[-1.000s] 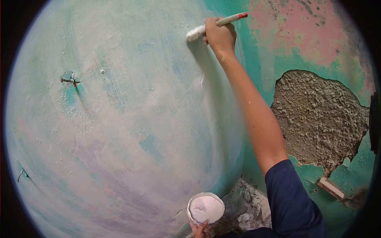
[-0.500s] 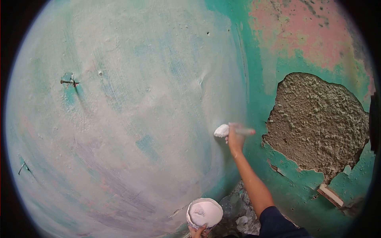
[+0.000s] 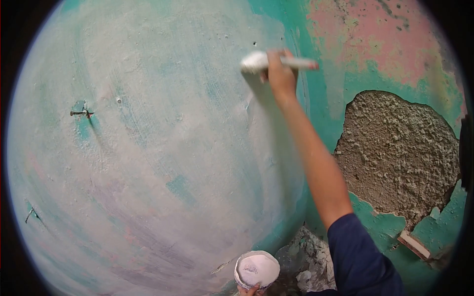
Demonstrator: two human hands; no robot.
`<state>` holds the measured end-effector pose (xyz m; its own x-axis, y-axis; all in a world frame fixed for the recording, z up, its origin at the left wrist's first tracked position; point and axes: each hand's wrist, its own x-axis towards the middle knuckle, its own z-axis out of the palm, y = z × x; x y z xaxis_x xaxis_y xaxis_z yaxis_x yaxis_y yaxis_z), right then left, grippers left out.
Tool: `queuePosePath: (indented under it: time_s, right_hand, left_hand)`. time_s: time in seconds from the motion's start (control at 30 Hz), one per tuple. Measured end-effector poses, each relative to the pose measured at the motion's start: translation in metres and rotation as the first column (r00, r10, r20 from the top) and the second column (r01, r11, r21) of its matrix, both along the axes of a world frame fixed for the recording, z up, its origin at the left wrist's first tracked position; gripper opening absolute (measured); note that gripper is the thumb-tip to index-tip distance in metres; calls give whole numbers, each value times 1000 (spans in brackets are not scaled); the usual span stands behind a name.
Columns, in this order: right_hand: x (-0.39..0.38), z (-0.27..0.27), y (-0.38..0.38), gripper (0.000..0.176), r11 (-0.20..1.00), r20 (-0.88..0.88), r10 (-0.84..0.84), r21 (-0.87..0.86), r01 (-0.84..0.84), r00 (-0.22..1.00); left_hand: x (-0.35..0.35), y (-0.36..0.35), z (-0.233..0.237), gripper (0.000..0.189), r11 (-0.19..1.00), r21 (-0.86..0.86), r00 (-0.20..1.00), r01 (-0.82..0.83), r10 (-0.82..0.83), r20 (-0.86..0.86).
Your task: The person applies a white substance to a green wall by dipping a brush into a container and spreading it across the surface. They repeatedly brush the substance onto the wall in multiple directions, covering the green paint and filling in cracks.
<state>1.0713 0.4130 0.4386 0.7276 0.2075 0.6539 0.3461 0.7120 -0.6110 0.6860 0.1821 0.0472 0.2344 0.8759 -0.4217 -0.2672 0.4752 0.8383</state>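
My right hand [image 3: 281, 74] is closed round the handle of a paintbrush [image 3: 300, 63], its white-loaded bristles against the upper part of the wall [image 3: 197, 123]. Thin whitish paint covers much of that wall, with turquoise showing through in streaks. Low in the view, my left hand [image 3: 251, 290] grips a round tub of white paint [image 3: 257, 269] from below and the near side. Only some fingers of that hand show. The brush and right hand are slightly blurred.
A rusty nail [image 3: 81, 113] sticks out at the left, with a bent wire [image 3: 30, 213] lower down. On the right wall a rough patch of bare plaster [image 3: 397, 153] has broken edges. Rubble [image 3: 311, 256] lies in the bottom corner.
My right hand has moved the brush up the wall from mid-height to near the top, slightly leftward. The tub in my left hand sits slightly lower in view.
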Motion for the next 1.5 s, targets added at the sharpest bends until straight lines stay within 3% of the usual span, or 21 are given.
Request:
queuePosePath:
  time_s: [0.07, 0.2, 0.27, 0.33, 0.43, 0.47, 0.5, 0.57, 0.6, 0.67, 0.77, 0.83, 0.9, 1.03, 1.13, 1.2, 1.23, 1.3, 1.4, 1.43, 1.5]
  right_hand:
    - [2, -79, 4, 19, 999, -181, 34, 14, -32, 983]
    - [-8, -250, -16, 25, 981, -341, -2, -183, -65, 940]
    - [-9, -283, -22, 23, 982, -421, 36, -155, -111, 906]
    - [-3, -290, -26, 13, 919, -430, -90, -384, -91, 898]
    - [7, -207, -33, 24, 792, -186, -183, -609, 33, 965]
    - [36, -206, -5, 33, 720, 232, -365, -543, 432, 901]
    - [38, -163, -6, 45, 707, 244, -341, -570, 419, 908]
    - [42, -84, -5, 45, 742, 267, -377, -487, 461, 887]
    - [49, -52, 3, 40, 812, 244, -393, -360, 459, 886]
    - [41, 9, -11, 30, 956, 123, -146, -239, 172, 982]
    - [48, 24, 3, 21, 998, 87, -29, -52, 34, 996]
    - [49, -22, 7, 21, 999, 49, 28, 14, -29, 998]
    - [49, -102, 12, 23, 999, -128, 42, 9, -41, 991]
    - [37, -264, -3, 20, 993, -387, 78, -53, -106, 919]
    - [35, -306, -16, 20, 976, -487, 124, -95, -193, 865]
    - [41, -309, -18, 22, 946, -466, 10, -283, -160, 885]
    - [48, -290, -21, 25, 889, -407, -114, -449, -89, 906]
    - [58, -231, -25, 25, 830, -238, -138, -558, -20, 961]
    - [83, -135, 8, 31, 840, 159, -325, -404, 361, 932]
    - [83, -88, 4, 30, 825, 158, -315, -442, 352, 936]
    - [77, -19, -4, 25, 973, 81, -116, -192, 130, 990]
  left_hand:
    - [6, 2, 33, 64, 959, -274, 996, -70, 82, 31]
    - [7, -1, 27, 62, 971, -230, 995, -58, 76, 68]
    - [6, -2, 16, 60, 967, -251, 981, -47, 93, 172]
    - [13, -5, 32, 60, 973, -219, 979, -74, 113, 170]
    - [12, -1, 27, 60, 978, -202, 992, -50, 72, 104]
    - [10, 0, 22, 60, 977, -215, 999, 0, 8, 38]
    - [8, -1, 21, 60, 976, -217, 999, 0, 7, 34]
    - [8, -1, 19, 58, 978, -208, 999, 0, 11, 52]
    - [10, -2, 19, 58, 977, -211, 999, -2, 12, 48]
    - [15, -2, 22, 56, 982, -182, 999, -40, 38, -11]
    - [14, 0, 21, 55, 973, -230, 1000, -11, 15, 18]
    - [10, 5, 28, 56, 969, -244, 996, 40, -58, -69]
    - [13, 3, 31, 57, 961, -263, 979, 91, -135, -152]
    - [24, -1, 34, 64, 979, -194, 996, -56, 42, -75]
    - [30, -4, 40, 68, 972, -210, 995, -101, 92, -49]
    - [31, -2, 47, 69, 963, -241, 993, -117, 117, -16]
    - [30, 1, 51, 69, 964, -262, 996, -45, 22, -90]
    - [26, -1, 48, 70, 955, -296, 984, 28, -79, -160]
    - [24, -2, 32, 70, 968, -252, 1000, -4, -3, -28]
    - [23, -4, 32, 71, 970, -241, 1000, -7, 4, -14]
    - [25, -5, 33, 71, 974, -228, 1000, -11, 11, 0]
